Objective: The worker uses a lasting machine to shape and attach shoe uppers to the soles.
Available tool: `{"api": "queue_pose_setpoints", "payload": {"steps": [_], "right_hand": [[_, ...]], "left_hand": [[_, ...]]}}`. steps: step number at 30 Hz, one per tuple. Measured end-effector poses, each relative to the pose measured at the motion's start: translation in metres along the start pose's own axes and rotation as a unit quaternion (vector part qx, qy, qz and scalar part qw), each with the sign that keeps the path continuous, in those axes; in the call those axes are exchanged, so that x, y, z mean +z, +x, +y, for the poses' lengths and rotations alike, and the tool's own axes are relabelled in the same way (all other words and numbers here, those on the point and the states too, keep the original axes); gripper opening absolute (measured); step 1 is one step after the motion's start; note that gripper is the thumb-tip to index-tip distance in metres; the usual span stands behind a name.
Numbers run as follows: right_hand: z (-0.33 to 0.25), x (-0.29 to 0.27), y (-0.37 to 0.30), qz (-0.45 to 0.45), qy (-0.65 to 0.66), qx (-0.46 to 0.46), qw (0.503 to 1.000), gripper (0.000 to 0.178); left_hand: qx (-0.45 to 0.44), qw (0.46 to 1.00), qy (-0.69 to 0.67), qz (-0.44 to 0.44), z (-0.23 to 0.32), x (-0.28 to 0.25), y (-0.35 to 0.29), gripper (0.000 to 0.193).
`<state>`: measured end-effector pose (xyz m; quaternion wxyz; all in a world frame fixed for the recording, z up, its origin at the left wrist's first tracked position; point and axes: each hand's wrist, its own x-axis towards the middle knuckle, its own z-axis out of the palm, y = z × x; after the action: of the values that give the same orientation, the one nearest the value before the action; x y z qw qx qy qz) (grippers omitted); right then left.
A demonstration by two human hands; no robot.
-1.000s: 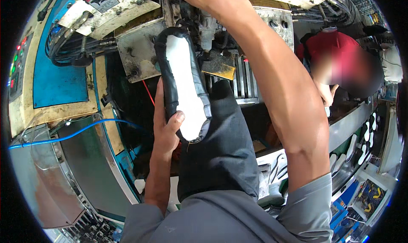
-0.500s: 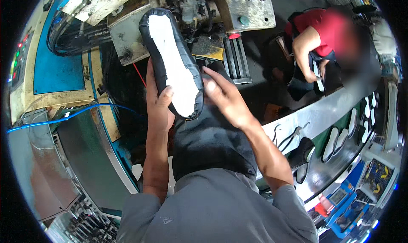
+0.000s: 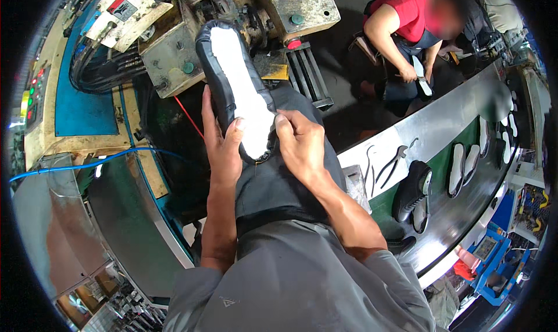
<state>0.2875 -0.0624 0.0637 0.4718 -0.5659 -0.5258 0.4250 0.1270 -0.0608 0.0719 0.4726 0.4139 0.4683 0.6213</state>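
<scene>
A black shoe upper [image 3: 256, 79] is held bottom side up in front of me, its toe end pointing away. A white sole board [image 3: 235, 65] fills its underside, and the black edge is folded in around it. My left hand [image 3: 224, 152] grips the upper's left side, with the thumb on the white board and the other fingers along the outside. On the right side, my right hand [image 3: 303, 143] is curled closed, thumb and forefinger pinching the black edge near the heel end.
Beyond the shoe stands a greasy machine with control boxes [image 3: 305, 12]. To my right, a metal-edged bench [image 3: 447, 114] carries pliers [image 3: 392, 166], a black shoe [image 3: 411, 189] and several soles. Another person [image 3: 401, 18] in red sits at the far right, holding a sole. A blue hose [image 3: 104, 162] crosses the left.
My right hand has gone from spread fingers beside the upper to a closed pinch on its edge. The left hand keeps its hold. The whole view has shifted slightly.
</scene>
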Motion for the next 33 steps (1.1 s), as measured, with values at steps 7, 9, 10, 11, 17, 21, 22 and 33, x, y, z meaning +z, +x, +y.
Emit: {"api": "queue_pose_setpoints", "payload": {"steps": [7, 9, 10, 11, 17, 21, 22, 33], "right_hand": [[-0.005, -0.008, -0.005, -0.225, 0.456, 0.219, 0.833, 0.079], [0.018, -0.004, -0.005, -0.233, 0.393, 0.13, 0.88, 0.077], [0.016, -0.007, -0.006, -0.2, 0.251, 0.048, 0.946, 0.074], [0.004, -0.009, -0.008, -0.162, 0.102, -0.036, 0.981, 0.07], [0.0, 0.001, 0.005, -0.178, 0.444, 0.175, 0.861, 0.059], [0.009, -0.004, -0.004, -0.153, 0.372, 0.2, 0.894, 0.059], [0.01, 0.0, -0.004, -0.127, 0.229, 0.077, 0.962, 0.059], [0.035, 0.0, -0.015, -0.118, 0.188, 0.075, 0.972, 0.076]], "left_hand": [[-0.031, 0.99, -0.125, -0.052, 0.003, -0.011, -0.011, 0.092], [-0.03, 0.991, -0.112, -0.061, -0.002, -0.008, -0.016, 0.093], [-0.025, 0.993, -0.096, -0.064, -0.006, -0.008, -0.017, 0.094], [-0.026, 0.993, -0.096, -0.061, -0.008, -0.005, -0.021, 0.094], [-0.028, 0.998, -0.051, -0.02, -0.006, 0.009, -0.018, 0.098], [-0.029, 0.996, -0.069, -0.056, -0.016, 0.007, -0.019, 0.096], [-0.018, 0.998, -0.039, -0.048, -0.021, 0.007, -0.019, 0.095], [-0.063, 0.994, -0.09, -0.019, -0.043, 0.014, -0.029, 0.081]]}}
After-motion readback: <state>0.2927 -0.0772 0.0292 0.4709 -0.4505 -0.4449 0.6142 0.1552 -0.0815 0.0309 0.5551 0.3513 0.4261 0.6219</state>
